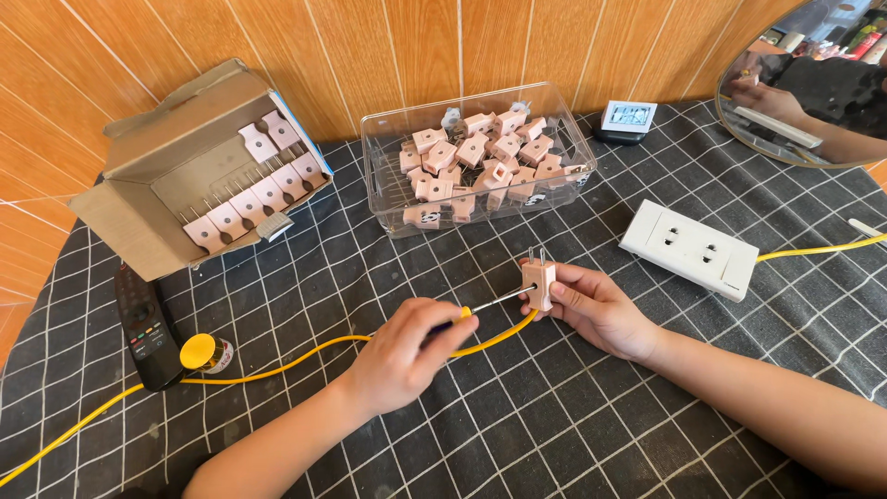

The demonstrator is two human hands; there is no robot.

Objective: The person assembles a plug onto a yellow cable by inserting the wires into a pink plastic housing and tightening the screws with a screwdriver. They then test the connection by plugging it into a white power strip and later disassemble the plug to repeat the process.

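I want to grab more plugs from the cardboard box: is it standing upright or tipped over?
Tipped on its side. The cardboard box faces the camera with its flaps spread, and rows of pink plugs show inside.

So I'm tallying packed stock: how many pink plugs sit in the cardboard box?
8 visible. Six stand in a row along the cardboard box floor, from to; two sit higher at the back. The flaps may hide more.

open cloth (pixel 554 425) near hands | clear bin (pixel 388 199), cardboard box (pixel 129 231) behind | socket block (pixel 688 248) right
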